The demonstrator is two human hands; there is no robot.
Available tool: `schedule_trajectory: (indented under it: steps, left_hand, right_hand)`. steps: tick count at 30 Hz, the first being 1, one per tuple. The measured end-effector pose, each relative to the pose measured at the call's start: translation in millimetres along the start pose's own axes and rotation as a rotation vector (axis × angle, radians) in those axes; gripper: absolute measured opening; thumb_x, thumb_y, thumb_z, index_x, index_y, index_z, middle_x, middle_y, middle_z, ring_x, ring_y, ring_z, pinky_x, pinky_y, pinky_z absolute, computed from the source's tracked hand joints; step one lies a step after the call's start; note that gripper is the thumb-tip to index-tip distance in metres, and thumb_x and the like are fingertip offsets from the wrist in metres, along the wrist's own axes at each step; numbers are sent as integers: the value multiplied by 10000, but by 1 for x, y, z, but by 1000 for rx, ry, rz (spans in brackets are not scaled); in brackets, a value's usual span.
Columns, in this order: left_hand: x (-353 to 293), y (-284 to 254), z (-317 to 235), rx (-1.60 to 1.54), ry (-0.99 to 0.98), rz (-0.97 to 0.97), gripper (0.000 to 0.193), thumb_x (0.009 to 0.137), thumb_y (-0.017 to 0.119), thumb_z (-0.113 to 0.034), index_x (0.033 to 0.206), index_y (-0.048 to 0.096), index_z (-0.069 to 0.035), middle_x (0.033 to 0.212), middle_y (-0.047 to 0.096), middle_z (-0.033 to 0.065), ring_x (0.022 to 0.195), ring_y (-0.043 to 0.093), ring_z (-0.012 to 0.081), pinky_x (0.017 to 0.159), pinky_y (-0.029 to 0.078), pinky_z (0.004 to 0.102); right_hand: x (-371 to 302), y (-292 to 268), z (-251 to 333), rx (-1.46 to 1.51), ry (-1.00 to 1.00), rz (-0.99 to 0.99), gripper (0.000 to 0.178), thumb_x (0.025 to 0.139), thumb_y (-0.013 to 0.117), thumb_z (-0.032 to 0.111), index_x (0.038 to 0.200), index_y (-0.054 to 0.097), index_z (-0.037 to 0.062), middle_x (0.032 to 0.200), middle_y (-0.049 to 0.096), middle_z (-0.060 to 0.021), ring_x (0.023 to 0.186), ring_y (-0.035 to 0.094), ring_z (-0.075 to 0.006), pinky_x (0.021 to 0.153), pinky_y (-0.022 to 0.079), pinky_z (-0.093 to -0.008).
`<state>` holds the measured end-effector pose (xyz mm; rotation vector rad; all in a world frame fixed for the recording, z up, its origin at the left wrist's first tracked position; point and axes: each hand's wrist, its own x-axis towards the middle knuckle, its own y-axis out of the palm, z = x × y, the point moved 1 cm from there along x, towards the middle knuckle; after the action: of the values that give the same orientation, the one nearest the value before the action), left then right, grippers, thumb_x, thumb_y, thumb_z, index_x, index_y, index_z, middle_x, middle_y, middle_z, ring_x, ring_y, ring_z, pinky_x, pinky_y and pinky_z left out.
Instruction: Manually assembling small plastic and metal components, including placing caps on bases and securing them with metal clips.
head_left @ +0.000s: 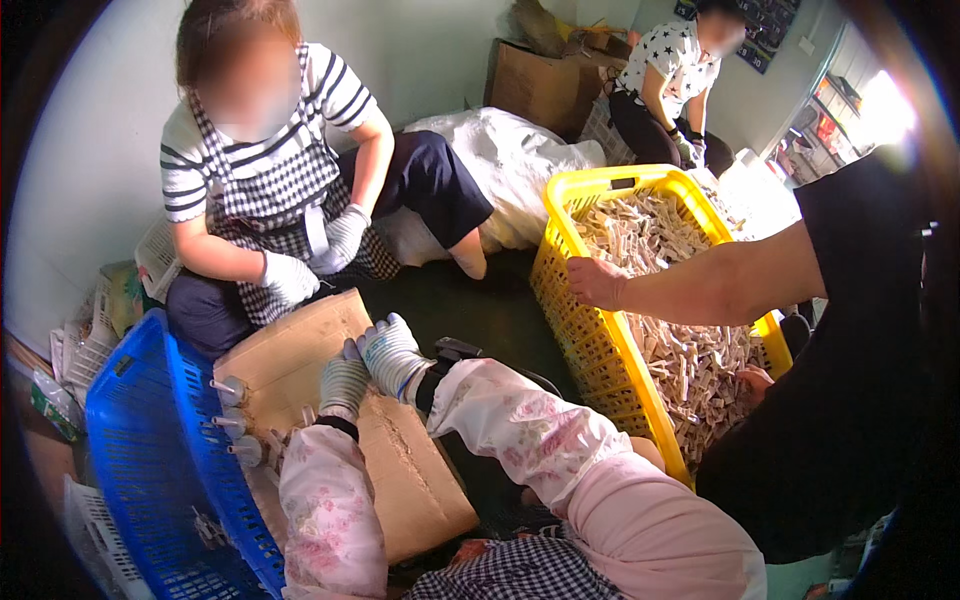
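Note:
My left hand (pixel 344 386), in a striped knit glove, is over a brown cardboard box (pixel 415 475) in front of me. My right hand (pixel 392 352), gloved the same way, meets it near the box's far edge. The fingers of both hands are bent and closed together; whatever they hold is hidden. On the left side of the cardboard stand several grey round pieces (pixel 232 392) with pale stems pointing left. A few small pale pieces (pixel 275 440) lie beside my left wrist.
A blue plastic crate (pixel 140 440) stands at the left, with a few small pieces inside. At the right, a person's bare hand (pixel 597 283) grips a yellow crate (pixel 570 265) full of small tan pieces. Opposite me sits a co-worker with gloved hands (pixel 342 240); another person sits farther back.

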<state>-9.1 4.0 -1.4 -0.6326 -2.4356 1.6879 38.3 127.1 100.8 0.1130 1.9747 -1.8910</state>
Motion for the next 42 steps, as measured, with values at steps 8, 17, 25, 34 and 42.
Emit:
schedule_trajectory:
  steps: [8,17,25,34,42]
  left_hand:
    - [-50,-21,-26,9,49,47,419,920,461,-335,1240,461,-64,977,660,267,878,652,431,756,516,514]
    - [-175,-20,-24,-421,141,24,335,892,524,-233,1142,567,-14,958,665,225,951,630,400,827,498,450]
    - [-169,-4,-36,275,149,77,307,860,533,-324,995,650,-75,851,692,168,805,678,328,721,526,435]
    - [-153,-20,-32,65,119,190,280,871,501,-318,947,660,-101,852,695,167,824,681,342,730,528,470]
    - [-151,-14,-26,115,135,210,324,895,476,-358,868,679,-107,808,697,147,760,682,338,676,524,463]
  right_hand:
    - [-17,16,15,-77,-12,-14,434,795,654,280,1205,579,157,1073,681,-32,1011,649,-209,911,394,-431]
    - [-112,-2,46,-42,-150,152,496,756,737,369,1165,632,109,1169,656,-73,1118,608,-247,1010,373,-452]
    - [-62,20,5,242,-178,186,823,695,666,698,1243,559,94,1202,621,-113,1122,597,-316,923,471,-437]
    - [41,31,-21,264,275,-415,918,665,752,605,1350,413,96,1264,541,-97,1146,554,-281,937,428,-455]
    - [29,23,-21,270,78,-445,480,735,743,507,1063,701,159,1179,623,-110,1066,605,-282,900,446,-416]
